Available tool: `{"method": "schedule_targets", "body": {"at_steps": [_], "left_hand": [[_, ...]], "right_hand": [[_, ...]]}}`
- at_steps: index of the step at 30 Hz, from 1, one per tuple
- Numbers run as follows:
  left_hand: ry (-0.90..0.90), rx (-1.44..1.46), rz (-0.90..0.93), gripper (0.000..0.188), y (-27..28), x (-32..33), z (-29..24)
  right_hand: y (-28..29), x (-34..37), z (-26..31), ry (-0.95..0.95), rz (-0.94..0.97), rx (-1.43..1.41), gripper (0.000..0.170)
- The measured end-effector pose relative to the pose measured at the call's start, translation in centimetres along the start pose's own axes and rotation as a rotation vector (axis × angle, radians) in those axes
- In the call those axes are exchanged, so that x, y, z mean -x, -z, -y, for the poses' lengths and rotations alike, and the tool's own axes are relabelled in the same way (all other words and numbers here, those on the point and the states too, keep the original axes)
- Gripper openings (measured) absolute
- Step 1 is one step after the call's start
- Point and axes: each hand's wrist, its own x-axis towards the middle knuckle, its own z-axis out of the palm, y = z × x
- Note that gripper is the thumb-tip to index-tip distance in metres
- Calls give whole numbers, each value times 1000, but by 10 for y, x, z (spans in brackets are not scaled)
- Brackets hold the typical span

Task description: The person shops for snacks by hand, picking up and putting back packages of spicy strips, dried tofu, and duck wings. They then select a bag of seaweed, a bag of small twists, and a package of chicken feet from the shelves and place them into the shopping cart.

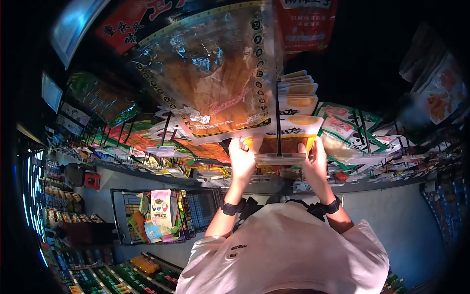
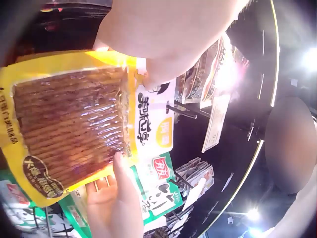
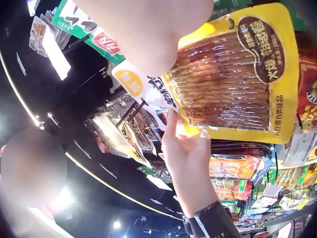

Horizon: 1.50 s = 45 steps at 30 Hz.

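Observation:
A yellow-and-white snack packet (image 1: pixel 286 145) with a clear window over brown strips hangs on a dark display hook (image 1: pixel 278 117). My left hand (image 1: pixel 243 156) pinches its left edge, and my right hand (image 1: pixel 316 161) grips the right edge. In the left wrist view the packet (image 2: pixel 69 119) faces the camera, with the right thumb on its front and fingers behind. The right wrist view has the left hand (image 3: pixel 185 156) at the packet's (image 3: pixel 223 84) edge near its white header. Each wrist camera's own hand is close and blurred, its fingertips mostly hidden.
A large clear snack bag (image 1: pixel 205 83) hangs close above and left. Green-and-white packets (image 1: pixel 350 127) hang to the right. A price-tag holder (image 1: pixel 281 159) sits at the hook's front end. Behind, a wire basket cart (image 1: pixel 200 208) holds several packets, near shelves of bottles (image 1: pixel 107 279).

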Motion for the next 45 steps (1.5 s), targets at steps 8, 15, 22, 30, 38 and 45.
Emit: {"method": "schedule_targets", "body": {"at_steps": [8,15,22,30,38,45], "left_hand": [[-56,-72,87,36,24,30,16],[-154,-163,165,35,57,54,21],[-47,-215,373,21,137,99,13],[92,-381,261,22,220,168,4],[300,-965,-18,32,280,264,17],[314,-797,-545,22,310,340,-27]], "right_hand": [[-1,26,-21,117,-82,181,40],[-7,59,-21,139,-125,285,59],[-26,92,-5,247,-223,388,50],[-57,131,-45,108,188,200,18],[-141,149,-57,-42,863,105,16],[-228,190,-87,-111,1270,-39,18]]}}
